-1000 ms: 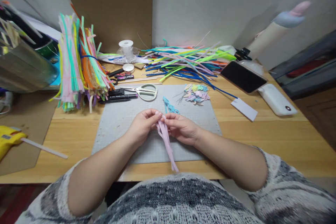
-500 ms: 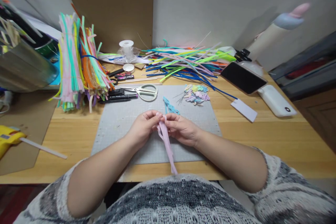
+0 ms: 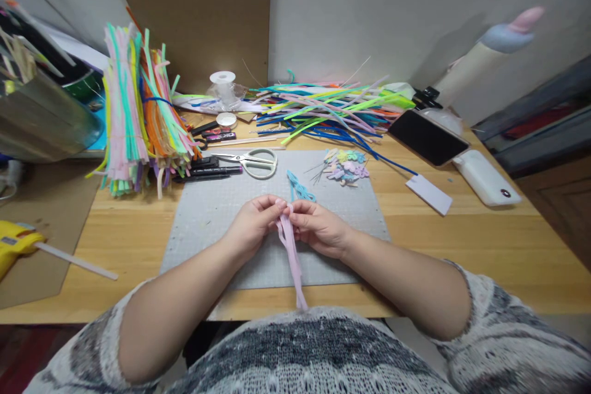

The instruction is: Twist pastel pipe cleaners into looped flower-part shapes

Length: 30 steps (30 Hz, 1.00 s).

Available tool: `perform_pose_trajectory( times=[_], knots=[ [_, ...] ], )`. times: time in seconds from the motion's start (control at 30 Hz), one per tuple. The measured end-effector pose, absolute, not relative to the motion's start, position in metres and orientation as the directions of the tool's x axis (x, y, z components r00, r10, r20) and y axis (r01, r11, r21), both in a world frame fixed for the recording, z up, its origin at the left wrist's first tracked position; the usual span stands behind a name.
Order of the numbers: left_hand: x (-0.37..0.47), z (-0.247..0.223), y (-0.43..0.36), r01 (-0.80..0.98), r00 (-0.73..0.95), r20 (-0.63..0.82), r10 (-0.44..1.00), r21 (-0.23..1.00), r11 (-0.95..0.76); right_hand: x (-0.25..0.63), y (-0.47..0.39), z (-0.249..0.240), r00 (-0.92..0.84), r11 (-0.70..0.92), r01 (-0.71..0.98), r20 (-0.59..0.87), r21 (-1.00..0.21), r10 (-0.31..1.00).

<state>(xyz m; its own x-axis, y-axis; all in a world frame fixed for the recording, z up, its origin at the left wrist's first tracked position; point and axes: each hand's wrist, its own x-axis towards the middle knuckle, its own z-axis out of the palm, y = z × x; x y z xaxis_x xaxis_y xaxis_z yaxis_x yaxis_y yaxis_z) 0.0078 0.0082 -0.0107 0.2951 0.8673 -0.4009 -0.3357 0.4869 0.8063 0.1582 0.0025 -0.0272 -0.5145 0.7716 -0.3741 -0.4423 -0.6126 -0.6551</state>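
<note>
A bundle of pale pink pipe cleaners (image 3: 291, 252) hangs down toward my body, its upper end pinched between both hands. My left hand (image 3: 256, 221) is closed on it with thumb and forefinger; my right hand (image 3: 321, 226) grips the same end from the other side. The fingertips nearly meet, hiding the very top of the bundle. Just beyond them, a looped light-blue pipe cleaner piece (image 3: 301, 187) lies on the grey cutting mat (image 3: 203, 221). A small heap of pastel shapes on wires (image 3: 346, 166) rests at the mat's far right.
Scissors (image 3: 258, 163) and black markers (image 3: 210, 172) lie along the mat's back edge. Bundled pipe cleaners (image 3: 127, 111) stand at left, loose ones (image 3: 332, 108) behind. A yellow glue gun (image 3: 18, 243) is far left; a phone (image 3: 429, 137) and a white device (image 3: 487, 177) are right.
The lower end of the pink bundle has swung slightly to the left. Both hands stay in nearly the same place, still pinching its top.
</note>
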Motion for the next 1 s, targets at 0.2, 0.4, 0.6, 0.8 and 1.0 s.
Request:
perform_pose_trajectory(
  times=[0.2, 0.4, 0.6, 0.8, 1.0],
  knots=[
    [0.004, -0.01, 0.0118, -0.301, 0.224, -0.384, 0.896, 0.847, 0.438, 0.1592, 0.0042, -0.025, -0.543, -0.616, -0.434, -0.355, -0.657, 0.761],
    [0.0016, -0.009, 0.0157, -0.23, 0.073, -0.29, 0.954, 0.926, 0.299, 0.1608, 0.006, -0.0237, -0.575, -0.659, -0.391, -0.389, -0.642, 0.72],
    [0.0034, -0.0092, 0.0135, -0.226, 0.079, -0.286, 0.955, 0.928, 0.297, 0.1612, 0.006, -0.0223, -0.561, -0.695, -0.367, -0.449, -0.618, 0.696],
    [0.0035, -0.0096, 0.0121, -0.218, 0.077, -0.293, 0.953, 0.928, 0.303, 0.1612, 0.0052, -0.0222, -0.588, -0.695, -0.327, -0.437, -0.64, 0.68],
    [0.0038, -0.011, 0.0125, -0.267, 0.111, -0.291, 0.95, 0.912, 0.311, 0.1615, 0.0063, -0.0197, -0.587, -0.729, -0.327, -0.475, -0.602, 0.656]
  ],
)
